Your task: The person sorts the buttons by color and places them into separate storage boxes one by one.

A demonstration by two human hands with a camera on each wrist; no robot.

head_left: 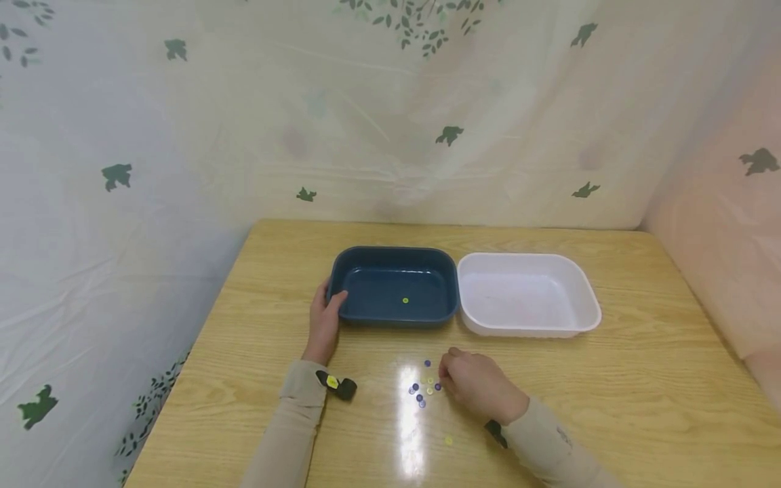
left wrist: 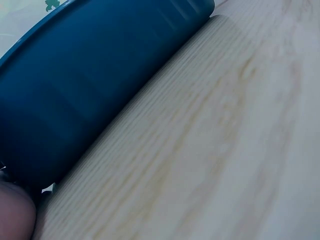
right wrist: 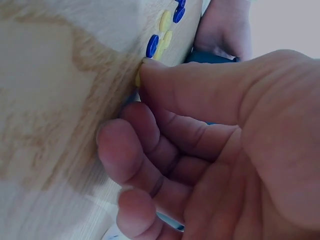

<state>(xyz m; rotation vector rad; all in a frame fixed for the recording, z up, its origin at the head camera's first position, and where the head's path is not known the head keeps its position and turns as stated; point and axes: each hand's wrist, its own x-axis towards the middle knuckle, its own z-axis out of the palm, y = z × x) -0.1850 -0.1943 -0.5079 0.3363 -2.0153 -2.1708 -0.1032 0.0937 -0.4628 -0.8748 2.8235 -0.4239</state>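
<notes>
My left hand (head_left: 323,320) grips the left end of a dark blue tray (head_left: 396,324), thumb over the rim and fingers outside. In the left wrist view the tray's side wall (left wrist: 85,85) fills the upper left, with a bit of the hand (left wrist: 15,212) at the corner. Low over the table, my right hand (head_left: 478,383) pinches a yellow button (right wrist: 138,78) at the thumb tip; the index finger is mostly hidden. Beside it lie several small blue buttons (head_left: 419,398) and yellow buttons (head_left: 430,391). One yellow-green button (head_left: 405,300) is inside the blue tray.
A white tray (head_left: 531,332) stands right against the blue one. A lone yellow button (head_left: 448,440) lies nearer the front of the wooden table (head_left: 647,393). Patterned cloth (head_left: 378,135) hangs behind and at both sides. Glare crosses the table by the buttons.
</notes>
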